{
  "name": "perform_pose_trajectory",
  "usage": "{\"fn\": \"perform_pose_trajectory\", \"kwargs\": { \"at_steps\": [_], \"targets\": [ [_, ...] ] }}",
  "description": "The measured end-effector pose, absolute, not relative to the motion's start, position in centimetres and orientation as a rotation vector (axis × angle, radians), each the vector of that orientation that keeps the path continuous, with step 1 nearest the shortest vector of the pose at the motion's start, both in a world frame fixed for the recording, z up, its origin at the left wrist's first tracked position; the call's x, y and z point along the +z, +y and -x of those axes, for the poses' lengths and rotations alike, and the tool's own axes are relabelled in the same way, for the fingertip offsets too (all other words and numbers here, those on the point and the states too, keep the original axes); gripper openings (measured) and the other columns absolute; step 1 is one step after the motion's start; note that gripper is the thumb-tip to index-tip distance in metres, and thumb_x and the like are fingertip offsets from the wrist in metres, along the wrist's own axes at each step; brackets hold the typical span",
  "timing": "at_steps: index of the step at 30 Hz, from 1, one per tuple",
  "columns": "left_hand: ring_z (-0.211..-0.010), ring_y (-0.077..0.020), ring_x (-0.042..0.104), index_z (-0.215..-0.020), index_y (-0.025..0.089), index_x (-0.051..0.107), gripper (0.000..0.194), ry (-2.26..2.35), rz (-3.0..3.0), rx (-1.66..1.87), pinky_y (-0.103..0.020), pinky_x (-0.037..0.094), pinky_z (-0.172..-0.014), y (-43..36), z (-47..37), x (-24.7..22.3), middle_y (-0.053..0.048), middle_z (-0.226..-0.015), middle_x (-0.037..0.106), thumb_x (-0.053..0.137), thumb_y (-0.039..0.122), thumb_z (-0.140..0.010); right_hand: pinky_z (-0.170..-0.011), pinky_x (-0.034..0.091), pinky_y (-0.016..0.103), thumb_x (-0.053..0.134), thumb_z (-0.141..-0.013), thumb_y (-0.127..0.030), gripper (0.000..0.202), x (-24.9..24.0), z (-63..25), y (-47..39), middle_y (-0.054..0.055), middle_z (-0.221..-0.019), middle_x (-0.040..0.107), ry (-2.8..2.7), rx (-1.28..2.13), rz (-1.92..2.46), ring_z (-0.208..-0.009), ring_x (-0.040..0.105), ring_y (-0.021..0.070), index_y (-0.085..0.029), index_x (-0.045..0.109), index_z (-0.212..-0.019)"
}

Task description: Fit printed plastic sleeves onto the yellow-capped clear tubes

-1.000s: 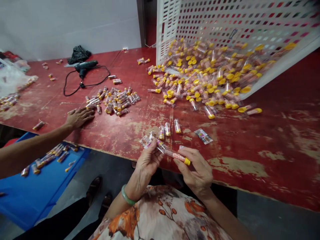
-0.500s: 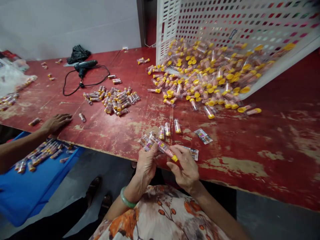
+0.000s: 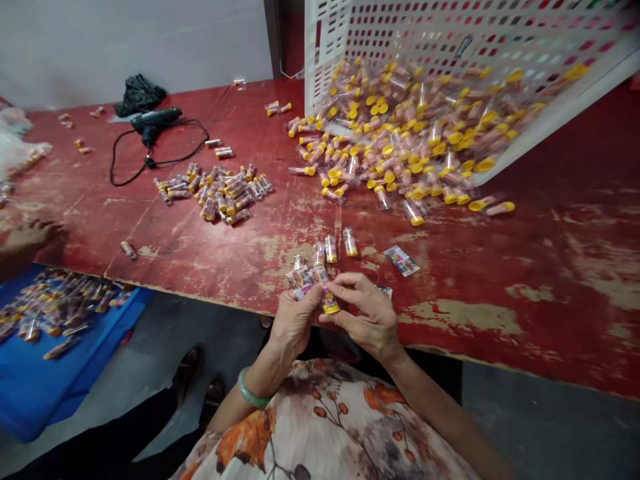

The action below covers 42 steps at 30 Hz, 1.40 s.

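Between my two hands is a small clear tube with a yellow cap (image 3: 331, 308), a printed sleeve around it. My left hand (image 3: 294, 327) is closed, its thumb pressing the sleeve, and it also pinches flat printed sleeves (image 3: 300, 277). The fingers of my right hand (image 3: 369, 315) close on the tube from the other side, near the cap. Just beyond, sleeved tubes (image 3: 331, 249) stand or lie on the table. To the right is a loose flat sleeve (image 3: 401, 261); another (image 3: 385, 291) is partly covered by my right hand.
A tipped white crate (image 3: 320, 67) spills yellow-capped tubes (image 3: 390, 153) over the red table (image 3: 450, 267). Left of it lie a pile of sleeved tubes (image 3: 225, 193), a black heat gun (image 3: 155, 120) with its cord, and a black bag (image 3: 140, 93). A co-worker's hand (image 3: 33, 237) is above a blue tray (image 3: 65, 387).
The held tube has turned more upright, and the printed sleeve now sits down by its yellow cap. The co-worker's hand has moved left. A lone tube near it lies closer to the edge.
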State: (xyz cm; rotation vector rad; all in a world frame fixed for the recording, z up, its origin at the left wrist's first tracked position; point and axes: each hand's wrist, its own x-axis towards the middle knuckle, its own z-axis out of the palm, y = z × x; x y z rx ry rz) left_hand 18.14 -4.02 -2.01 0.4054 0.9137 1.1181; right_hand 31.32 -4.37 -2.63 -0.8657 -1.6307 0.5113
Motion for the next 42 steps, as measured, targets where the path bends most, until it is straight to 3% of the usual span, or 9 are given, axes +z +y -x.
{"fn": "perform_pose_trajectory", "kwargs": {
  "at_steps": [6, 11, 27, 30, 36, 42],
  "targets": [
    [-0.061, -0.0137, 0.063, -0.079, 0.013, 0.071, 0.031, 0.918, -0.408, 1.163, -0.027, 0.05, -0.063, -3.8, -18.1, -2.1, -0.004, -0.072, 0.07, 0.082, 0.035, -0.06, -0.078, 0.054, 0.033, 0.056, -0.084, -0.012, 0.042, -2.7, -31.8, -4.3, 0.009, -0.105, 0.06, -1.756, 0.492, 0.83, -0.096, 0.062, 0.0187, -0.024, 0.057, -0.124],
    [-0.059, -0.0104, 0.06, -0.072, 0.012, 0.071, 0.03, 0.972, -0.394, 1.201, -0.023, 0.049, -0.061, -4.1, -18.5, -1.4, -0.002, -0.07, 0.069, 0.084, 0.034, -0.056, -0.081, 0.055, 0.031, 0.051, -0.081, -0.002, 0.051, -3.1, -31.5, -4.9, 0.013, -0.109, 0.061, -1.769, 0.293, 0.84, -0.102, 0.061, 0.0192, -0.019, 0.052, -0.13],
    [-0.056, -0.0077, 0.055, -0.072, 0.013, 0.069, 0.023, 1.016, -0.433, 1.224, -0.021, 0.048, -0.059, -5.0, -19.1, -1.7, 0.0, -0.066, 0.065, 0.079, 0.032, -0.064, -0.074, 0.055, 0.027, 0.047, -0.084, -0.007, 0.056, -4.7, -31.1, -5.9, 0.013, -0.101, 0.071, -1.881, -0.198, 1.031, -0.091, 0.069, 0.0188, -0.015, 0.041, -0.139],
    [-0.055, -0.0084, 0.055, -0.071, 0.012, 0.068, 0.025, 1.035, -0.43, 1.217, -0.022, 0.048, -0.057, -4.9, -19.1, -1.6, 0.0, -0.066, 0.065, 0.08, 0.033, -0.063, -0.074, 0.055, 0.027, 0.047, -0.084, -0.006, 0.054, -4.8, -31.1, -5.8, 0.013, -0.101, 0.07, -1.879, -0.186, 1.02, -0.091, 0.068, 0.0195, -0.014, 0.043, -0.138],
    [-0.053, -0.0089, 0.055, -0.068, 0.012, 0.068, 0.028, 1.032, -0.398, 1.221, -0.023, 0.049, -0.056, -4.5, -18.9, -1.8, -0.001, -0.063, 0.065, 0.081, 0.035, -0.06, -0.077, 0.057, 0.03, 0.053, -0.081, -0.007, 0.048, -4.4, -31.3, -5.1, 0.015, -0.104, 0.066, -1.847, 0.16, 0.936, -0.095, 0.066, 0.021, -0.014, 0.053, -0.128],
    [-0.053, -0.0084, 0.054, -0.068, 0.013, 0.069, 0.026, 1.088, -0.448, 1.236, -0.022, 0.047, -0.055, -4.9, -19.3, -1.1, 0.0, -0.063, 0.065, 0.08, 0.035, -0.061, -0.077, 0.056, 0.03, 0.053, -0.081, -0.007, 0.052, -4.3, -31.3, -5.6, 0.015, -0.103, 0.068, -1.876, -0.062, 0.983, -0.094, 0.067, 0.0216, -0.013, 0.049, -0.132]
  ]
}}
